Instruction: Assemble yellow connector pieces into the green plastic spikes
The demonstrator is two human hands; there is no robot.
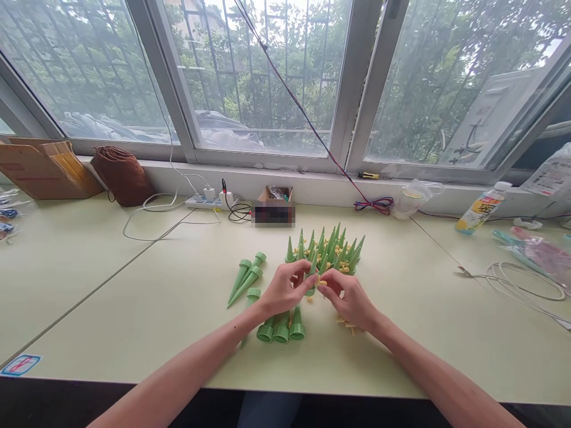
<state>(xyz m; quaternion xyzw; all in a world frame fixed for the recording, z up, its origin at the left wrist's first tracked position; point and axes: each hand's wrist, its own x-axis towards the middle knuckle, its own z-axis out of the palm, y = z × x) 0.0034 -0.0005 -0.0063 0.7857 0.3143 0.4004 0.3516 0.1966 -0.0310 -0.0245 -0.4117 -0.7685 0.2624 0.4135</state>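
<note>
My left hand point(289, 285) grips a green plastic watering spike point(313, 265), its point upward. Close beside it, my right hand point(350, 295) pinches a small yellow plastic valve point(322, 283) against the spike's side. Just beyond both hands stands a cluster of upright green spikes point(332, 242) with yellow pieces on them. Several loose spikes point(245, 276) lie left of my left hand. Nearer to me, more spikes point(281, 334) lie with their open caps toward me. Some loose yellow pieces point(350, 325) are partly hidden under my right hand.
At the back stand a small open box point(275, 195), a power strip point(198, 201) and a brown drawstring bag point(121, 176). A cardboard box point(40, 169) is far left. To the right are a drink bottle point(482, 209) and a coiled white cable point(521, 282).
</note>
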